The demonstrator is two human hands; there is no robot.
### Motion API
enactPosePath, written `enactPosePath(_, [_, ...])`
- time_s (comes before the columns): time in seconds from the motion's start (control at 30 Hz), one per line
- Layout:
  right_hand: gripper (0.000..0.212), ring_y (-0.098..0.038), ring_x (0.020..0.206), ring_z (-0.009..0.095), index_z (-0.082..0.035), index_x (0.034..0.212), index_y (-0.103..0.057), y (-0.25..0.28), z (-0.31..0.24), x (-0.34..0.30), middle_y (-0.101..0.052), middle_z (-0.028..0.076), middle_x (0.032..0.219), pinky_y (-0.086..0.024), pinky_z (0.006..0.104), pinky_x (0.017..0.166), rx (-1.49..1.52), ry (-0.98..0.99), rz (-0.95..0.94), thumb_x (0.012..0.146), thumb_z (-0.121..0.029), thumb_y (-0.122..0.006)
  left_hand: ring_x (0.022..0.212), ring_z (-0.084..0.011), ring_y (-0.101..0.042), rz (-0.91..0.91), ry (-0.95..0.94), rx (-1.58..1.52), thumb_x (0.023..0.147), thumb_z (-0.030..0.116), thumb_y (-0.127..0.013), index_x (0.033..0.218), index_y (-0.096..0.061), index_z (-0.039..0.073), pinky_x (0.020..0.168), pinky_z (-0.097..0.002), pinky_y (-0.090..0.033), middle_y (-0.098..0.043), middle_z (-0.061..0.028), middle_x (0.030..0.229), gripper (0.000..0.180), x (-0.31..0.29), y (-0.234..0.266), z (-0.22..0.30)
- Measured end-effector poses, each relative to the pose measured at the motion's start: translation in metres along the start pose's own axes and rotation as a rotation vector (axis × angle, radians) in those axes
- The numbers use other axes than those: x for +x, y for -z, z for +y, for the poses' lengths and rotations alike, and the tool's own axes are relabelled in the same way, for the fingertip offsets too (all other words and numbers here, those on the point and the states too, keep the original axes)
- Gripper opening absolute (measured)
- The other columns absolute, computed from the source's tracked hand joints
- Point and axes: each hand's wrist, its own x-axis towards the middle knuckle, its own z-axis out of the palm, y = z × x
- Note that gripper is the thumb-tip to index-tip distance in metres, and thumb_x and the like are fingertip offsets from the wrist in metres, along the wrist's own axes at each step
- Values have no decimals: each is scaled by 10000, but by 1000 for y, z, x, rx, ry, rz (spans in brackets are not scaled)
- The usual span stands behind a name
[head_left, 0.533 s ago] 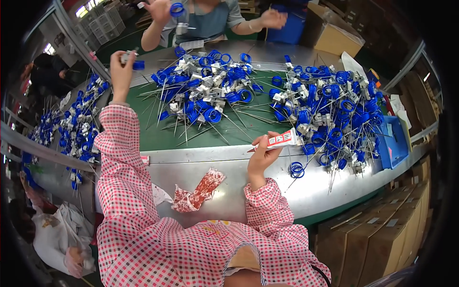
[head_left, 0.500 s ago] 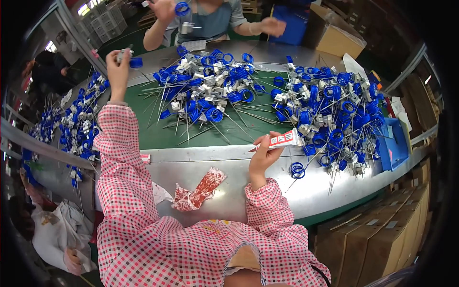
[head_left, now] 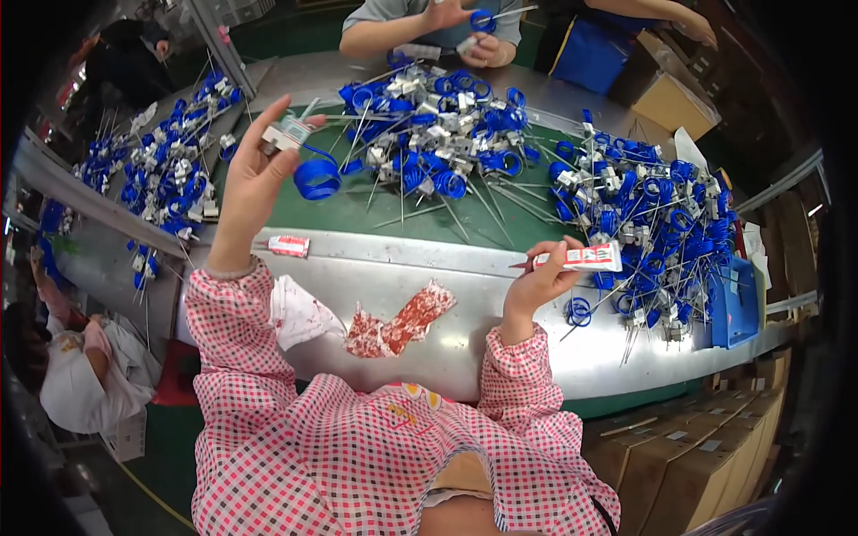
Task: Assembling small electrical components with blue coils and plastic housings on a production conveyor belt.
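Note:
Up at the left, over the green work surface, my left hand (head_left: 248,188) grips a thermostat-like part (head_left: 288,132) by its small white and metal block. A blue coil (head_left: 316,179) of thin tubing hangs off that block. My right hand (head_left: 542,284) is closed around a white and red squeeze tube (head_left: 592,257), its dark pointed tip turned left. Below that hand, one loose blue coil (head_left: 578,312) lies on the metal bench. Beyond my hands spreads a heap of similar blue-coiled parts (head_left: 438,125) with thin metal rods sticking out.
A second heap (head_left: 657,214) lies right, beside a blue bin (head_left: 740,308). Another tube (head_left: 290,246), a red-stained cloth (head_left: 402,323) and a white cloth (head_left: 299,313) rest on the bench. Opposite, a co-worker's hands (head_left: 483,45) handle a coiled part. Cardboard boxes (head_left: 697,456) stand lower right.
My left hand has come nearer with the part, which shows more clearly. My right hand still holds the tube. The co-worker's hands have come together, and the whole view has shifted slightly.

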Motion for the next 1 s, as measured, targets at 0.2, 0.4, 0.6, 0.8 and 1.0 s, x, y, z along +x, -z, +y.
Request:
enactPosePath(0.2, [206,-383,439,54,-43,973,-384,-15,-50,-4,-478,32,554,-245,175,382,45,28,57,850,-209,-386,913,-165,-545,-9,34,-187,773,366,-605,1182,-386,11,795,-262,-430,-539,-84,962,584,-40,-29,4])
enactPosePath(0.4, [247,-346,434,56,-15,882,-405,-28,-79,-15,-414,-4,517,-213,155,358,30,103,133,838,-257,-390,768,-142,-412,-86,261,-960,727,611,-508,1000,-445,74,660,-288,-399,-404,-24,893,605,-61,-54,-44])
enactPosePath(0.6, [277,-330,464,78,-11,960,-345,-42,-98,-37,-413,3,520,-275,173,423,188,113,2,845,-262,-373,544,-98,-418,-89,410,-994,723,679,-394,1052,-413,55,317,-165,-338,-449,-59,811,706,-76,-78,-43])
enactPosePath(0.8, [272,-302,441,75,-74,1024,-360,-58,-127,-66,-409,20,504,-245,210,413,347,223,-170,841,-273,-387,350,-10,-293,-239,560,-449,705,756,-209,1000,-463,32,332,-134,-245,-429,-2,613,821,-88,-103,14])
enactPosePath(1.0, [327,-286,364,91,-54,1002,-446,-59,-146,-83,-389,27,492,-226,225,370,638,379,-187,867,-344,-382,431,-25,-331,-354,528,-303,747,732,-146,860,-507,30,378,-170,-227,-446,4,609,797,-100,-125,26])
